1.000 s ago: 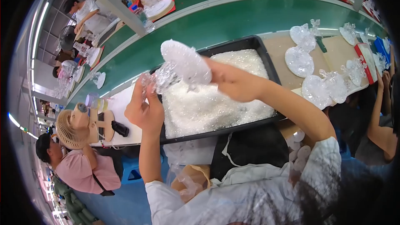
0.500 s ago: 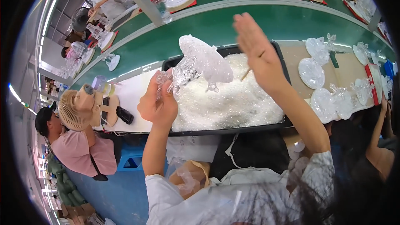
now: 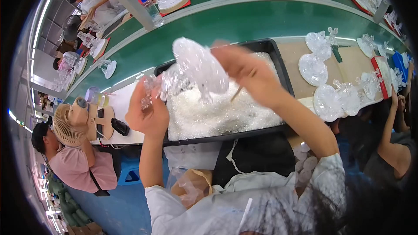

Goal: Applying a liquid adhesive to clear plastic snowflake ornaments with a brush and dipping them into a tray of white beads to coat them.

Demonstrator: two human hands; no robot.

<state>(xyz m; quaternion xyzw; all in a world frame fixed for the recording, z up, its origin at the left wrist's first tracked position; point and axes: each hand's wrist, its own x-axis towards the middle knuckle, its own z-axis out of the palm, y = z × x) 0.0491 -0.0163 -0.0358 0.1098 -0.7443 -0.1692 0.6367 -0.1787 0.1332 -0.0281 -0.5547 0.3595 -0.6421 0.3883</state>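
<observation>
My left hand [image 3: 148, 113] is closed around the clear branching part of a crystal-like ornament [image 3: 174, 80]. The ornament is tipped on its side, and its round, whitish, glittery base [image 3: 197, 63] stands toward my right hand. My right hand [image 3: 250, 74], smeared by motion, is up against or very close to the base's far edge. A thin brown stick [image 3: 236, 93] runs through its fingers; its tip points down. Both hands are above a black tray [image 3: 282, 67] heaped with sparkling white flakes [image 3: 209, 119].
More clear ornaments [image 3: 313, 69] stand on cardboard to the right. A beige fan [image 3: 69, 124] and a black object [image 3: 120, 126] are at the left. Beyond the tray runs a green conveyor belt [image 3: 235, 19]. People sit at the left [image 3: 82, 161] and right [image 3: 394, 148].
My right hand has swung down and left from its raised, flat position to the ornament's base. The whole view has shifted slightly, and the left hand keeps its hold.
</observation>
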